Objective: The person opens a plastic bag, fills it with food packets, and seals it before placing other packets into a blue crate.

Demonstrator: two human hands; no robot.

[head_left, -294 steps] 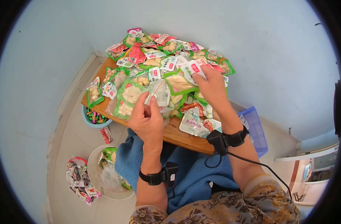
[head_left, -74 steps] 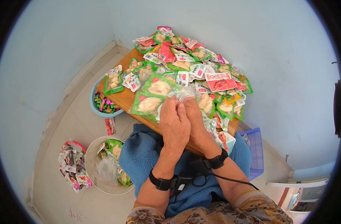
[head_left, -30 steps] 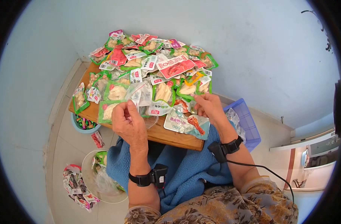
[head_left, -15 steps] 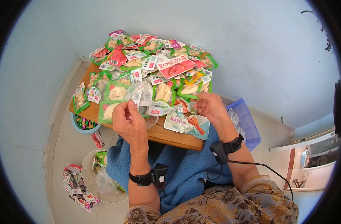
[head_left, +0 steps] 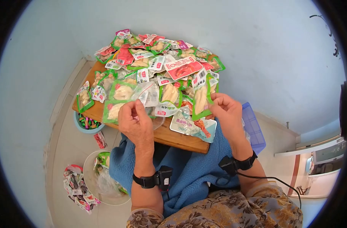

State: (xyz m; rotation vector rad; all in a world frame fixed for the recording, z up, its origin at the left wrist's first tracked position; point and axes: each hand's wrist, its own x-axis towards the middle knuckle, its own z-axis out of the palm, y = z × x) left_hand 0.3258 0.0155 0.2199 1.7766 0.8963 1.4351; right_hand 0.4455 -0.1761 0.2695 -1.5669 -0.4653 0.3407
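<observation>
My right hand (head_left: 226,109) pinches the edge of a green-bordered snack packet (head_left: 201,98) with pale pieces inside, raised at the right of the table. In my left hand (head_left: 135,119) is the edge of a clear zip bag (head_left: 150,97), gripped between thumb and fingers. Two green-edged packets, one above the other, show by the bag's left side; the nearer is a pale-filled packet (head_left: 114,111). Between my hands lies another green-edged packet (head_left: 170,94). A white and teal packet with a drumstick picture (head_left: 192,127) rests at the table's front edge, below my right hand.
A heap of mixed packets (head_left: 154,53) covers the back of the wooden table (head_left: 181,141). Left on the floor are a blue basin (head_left: 89,128) of small wrapped items, a white tub (head_left: 90,186) and a packet pile (head_left: 76,186). A blue-purple basket (head_left: 254,129) stands right.
My right hand has lifted the green-edged packet off the heap, turning it upright and bringing it nearer. My left hand still holds the clear bag in about the same place.
</observation>
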